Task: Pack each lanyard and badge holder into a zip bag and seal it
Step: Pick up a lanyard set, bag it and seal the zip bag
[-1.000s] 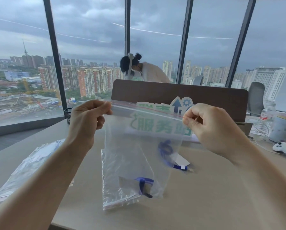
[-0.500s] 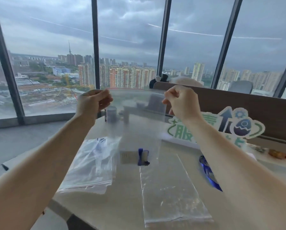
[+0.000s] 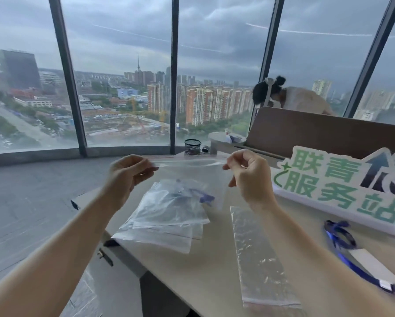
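I hold a clear zip bag (image 3: 192, 175) in the air by its top strip. My left hand (image 3: 125, 177) pinches the left end and my right hand (image 3: 249, 177) pinches the right end. A blue lanyard with its badge holder (image 3: 205, 199) shows blurred through the hanging bag. Under it, a pile of packed zip bags (image 3: 166, 223) lies on the desk's left corner. An empty zip bag (image 3: 258, 259) lies flat in the middle. A loose blue lanyard (image 3: 343, 245) with a white badge holder (image 3: 372, 266) lies at the right.
A white and green sign (image 3: 343, 184) stands at the right, before a brown divider (image 3: 317, 133). A black mesh pen cup (image 3: 192, 147) sits at the desk's far edge. Beyond the divider a person (image 3: 290, 97) bends over. The desk's left edge (image 3: 89, 202) drops to the floor.
My view has swung left and down. Both hands have carried the bag lower, over the pile of packed bags, still pinching its top ends.
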`<move>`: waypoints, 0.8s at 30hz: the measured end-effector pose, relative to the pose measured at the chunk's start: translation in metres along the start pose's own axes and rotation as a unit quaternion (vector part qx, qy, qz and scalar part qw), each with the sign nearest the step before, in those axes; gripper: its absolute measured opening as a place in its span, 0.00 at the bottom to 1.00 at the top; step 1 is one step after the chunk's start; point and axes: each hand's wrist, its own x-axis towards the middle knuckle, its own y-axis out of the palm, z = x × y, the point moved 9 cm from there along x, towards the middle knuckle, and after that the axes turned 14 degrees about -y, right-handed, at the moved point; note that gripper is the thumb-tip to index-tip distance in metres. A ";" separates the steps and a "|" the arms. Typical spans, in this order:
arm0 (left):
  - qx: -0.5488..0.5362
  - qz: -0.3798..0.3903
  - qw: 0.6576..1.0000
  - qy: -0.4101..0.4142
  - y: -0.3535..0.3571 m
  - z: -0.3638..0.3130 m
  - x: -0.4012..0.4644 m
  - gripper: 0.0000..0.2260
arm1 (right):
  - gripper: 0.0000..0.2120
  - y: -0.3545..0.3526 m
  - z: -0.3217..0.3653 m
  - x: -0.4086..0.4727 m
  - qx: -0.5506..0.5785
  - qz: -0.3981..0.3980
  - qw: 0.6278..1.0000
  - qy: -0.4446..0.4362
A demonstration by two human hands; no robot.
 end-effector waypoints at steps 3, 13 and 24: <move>-0.022 0.027 0.999 0.013 0.020 -0.016 0.006 0.08 | 0.07 -0.014 0.015 0.019 -0.001 -0.030 0.999 -0.018; -0.044 0.023 0.999 0.005 0.061 -0.042 0.073 0.08 | 0.07 -0.017 -0.002 0.099 -0.059 -0.031 0.998 0.001; -0.056 -0.010 0.992 0.114 0.026 -0.120 0.079 0.11 | 0.06 0.028 0.038 0.129 0.025 -0.021 0.995 -0.090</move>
